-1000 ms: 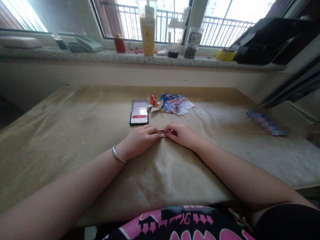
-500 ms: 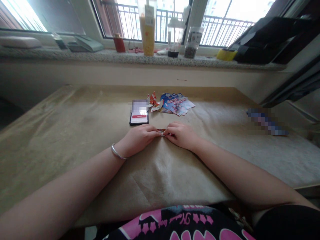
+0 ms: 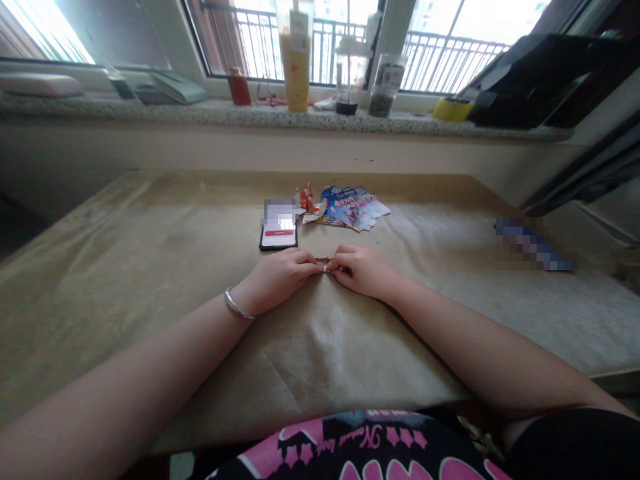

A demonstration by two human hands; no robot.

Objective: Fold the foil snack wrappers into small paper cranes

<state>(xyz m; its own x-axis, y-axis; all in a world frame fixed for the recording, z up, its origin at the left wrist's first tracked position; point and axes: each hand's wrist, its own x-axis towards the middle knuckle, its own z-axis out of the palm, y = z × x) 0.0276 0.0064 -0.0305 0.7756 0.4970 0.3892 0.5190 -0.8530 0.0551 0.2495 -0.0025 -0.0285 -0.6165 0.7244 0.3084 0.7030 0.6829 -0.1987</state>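
Note:
Between my two hands is a small piece of printed paper (image 3: 324,261), reddish-brown with a white edge, mostly hidden by the fingers. My left hand (image 3: 283,275), with a silver bangle at the wrist, pinches its left end. At the right end, the thumb and fingers of my right hand (image 3: 364,270) are closed on it. Both hands rest low at the table. Just beyond the left hand lies a phone (image 3: 279,235) with its screen lit. Farther back, a crumpled or folded orange-and-white paper (image 3: 307,200) touches a fanned stack of blue printed sheets (image 3: 353,208).
A tan cover lies over the table (image 3: 150,287). Toward the right edge is a blurred blue-purple packet (image 3: 535,245). Behind the table, the stone windowsill (image 3: 200,110) carries a tall yellow-filled container (image 3: 295,73), a red jar (image 3: 239,88), a clear bottle and a black object.
Almost nothing differs. Both hands keep their pinch on the paper, and slightly more of its white edge shows between the fingertips.

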